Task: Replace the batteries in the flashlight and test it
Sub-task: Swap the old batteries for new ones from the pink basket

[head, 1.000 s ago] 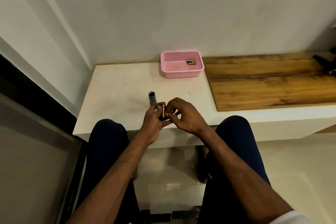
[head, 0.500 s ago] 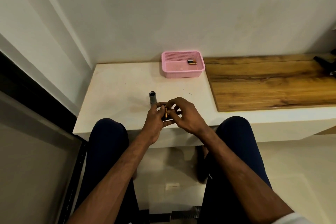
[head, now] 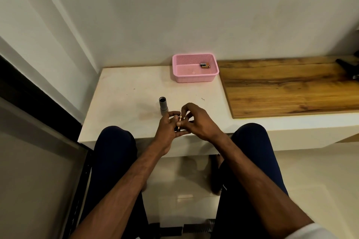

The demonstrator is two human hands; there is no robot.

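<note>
**Both hands on a battery at the desk's near edge**

A person sits with both knees under a white desk (head: 124,91), and the hands meet over its near edge. The left hand (head: 166,130) has its fingers curled round a copper-and-black battery (head: 179,120), which points away from the body. A dark piece at the battery's lower end is too small to make out. The right hand (head: 201,122) comes in from the other side with bent fingers, and its thumb and fingertips pinch the upper part of the same battery. The two hands touch each other around it.

The grey flashlight (head: 162,106) is on the desk just beyond the left hand's knuckles. Its open, dark end is turned up and away, and its wider end is nearest the hand. Neither hand holds it.

A pink basket (head: 194,76) sits farther back against the wall, well apart from the hands. Two spare batteries (head: 205,66) lie side by side in its far right corner.

A wooden board (head: 291,87) lies on the desk to the right of the basket, with its left edge just beside it. A dark object (head: 347,65) rests at the board's far right end, cut off by the frame edge.
</note>
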